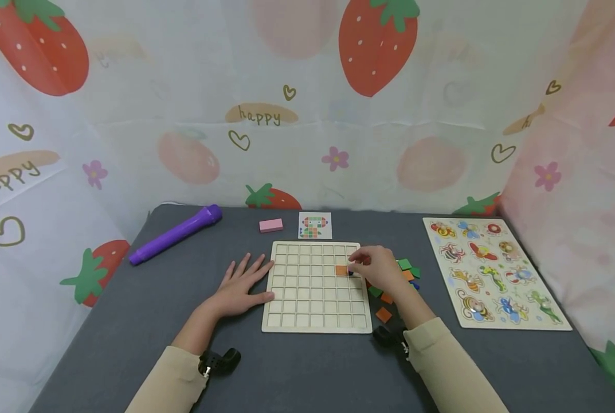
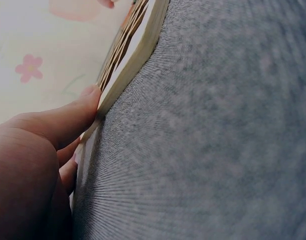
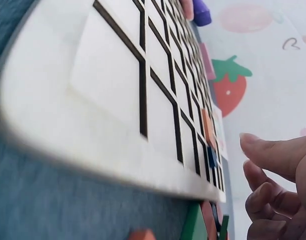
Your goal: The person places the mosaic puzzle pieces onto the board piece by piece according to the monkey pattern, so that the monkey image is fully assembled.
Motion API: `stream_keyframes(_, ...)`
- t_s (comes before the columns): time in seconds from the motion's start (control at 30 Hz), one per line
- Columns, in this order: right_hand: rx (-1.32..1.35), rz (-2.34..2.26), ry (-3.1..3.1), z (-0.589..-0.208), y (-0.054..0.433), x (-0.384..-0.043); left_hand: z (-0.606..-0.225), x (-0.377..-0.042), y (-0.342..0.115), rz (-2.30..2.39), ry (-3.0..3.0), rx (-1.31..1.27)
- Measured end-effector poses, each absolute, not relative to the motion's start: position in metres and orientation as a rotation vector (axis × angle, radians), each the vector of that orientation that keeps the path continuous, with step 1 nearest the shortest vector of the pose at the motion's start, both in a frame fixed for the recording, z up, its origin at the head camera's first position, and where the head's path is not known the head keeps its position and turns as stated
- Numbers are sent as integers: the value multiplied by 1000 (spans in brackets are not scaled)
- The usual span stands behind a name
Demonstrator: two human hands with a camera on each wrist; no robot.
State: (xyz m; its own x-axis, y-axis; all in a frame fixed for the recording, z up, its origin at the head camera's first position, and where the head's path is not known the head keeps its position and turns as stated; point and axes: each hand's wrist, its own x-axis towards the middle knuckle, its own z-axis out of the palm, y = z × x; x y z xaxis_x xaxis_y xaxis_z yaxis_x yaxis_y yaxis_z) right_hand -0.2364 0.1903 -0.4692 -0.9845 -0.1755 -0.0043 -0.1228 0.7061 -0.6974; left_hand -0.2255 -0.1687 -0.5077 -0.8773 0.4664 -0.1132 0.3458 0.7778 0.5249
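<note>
A pale wooden grid board (image 1: 307,289) lies on the table. In its upper right part sit an orange square tile (image 1: 341,270) and, right beside it, a dark blue tile (image 3: 211,157). My left hand (image 1: 242,291) lies with spread, straight fingers at the board's left edge, its thumb touching the rim. Over the right side of the board is my right hand (image 1: 378,267), close to the blue tile. The right wrist view shows its thumb (image 3: 265,150) and loosely bent fingers apart from the tile, with nothing between them.
Loose green, orange and blue tiles (image 1: 384,314) lie right of the board, partly under the right forearm. Behind it are a pattern card (image 1: 314,225) and a pink block (image 1: 271,225). A purple microphone-shaped stick (image 1: 175,235) lies left; an insect picture board (image 1: 495,275) lies right.
</note>
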Motion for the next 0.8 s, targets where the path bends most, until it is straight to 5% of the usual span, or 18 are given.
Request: stream_keyframes(0.8,-174,-1142,2896,-475,251,-212,-512,-227,-170,743,2742,639)
